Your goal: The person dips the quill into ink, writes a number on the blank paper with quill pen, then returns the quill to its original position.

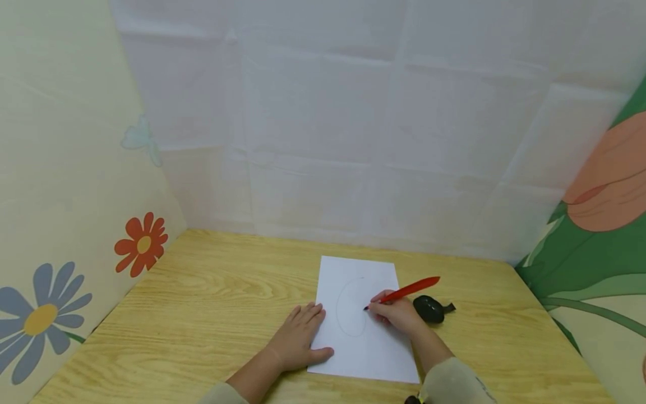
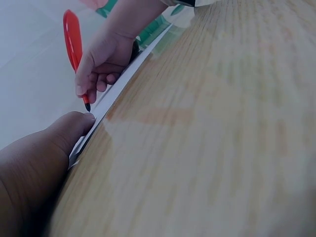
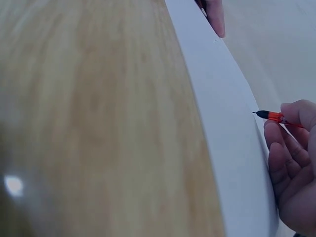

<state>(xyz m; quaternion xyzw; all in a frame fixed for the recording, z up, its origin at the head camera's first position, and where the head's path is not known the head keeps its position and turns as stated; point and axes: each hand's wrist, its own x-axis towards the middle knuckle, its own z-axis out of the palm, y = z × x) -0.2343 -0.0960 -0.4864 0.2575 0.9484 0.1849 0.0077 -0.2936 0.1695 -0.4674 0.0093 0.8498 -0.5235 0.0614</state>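
Observation:
A white sheet of paper (image 1: pixel 373 359) lies on the wooden table, bearing a thin, open oval line. My right hand (image 1: pixel 396 313) pinches a red pen (image 1: pixel 411 289) with a black tip, which meets the paper near the right side of that line. In the right wrist view the pen's black tip (image 3: pixel 261 114) points at the sheet, and the thumb and fingers close around its lower barrel. My left hand (image 1: pixel 301 339) rests flat on the sheet's left edge, fingers straight and thumb apart. The left wrist view shows the left thumb (image 2: pixel 74 126) on the paper's edge.
A black rounded object (image 1: pixel 429 309) with a short tab lies right of the paper, close to my right hand. Near the front edge a small dark item (image 1: pixel 413 399) is partly cut off. White cloth (image 1: pixel 323 140) hangs behind the table (image 1: pixel 212 286); flower-printed sheets flank both sides.

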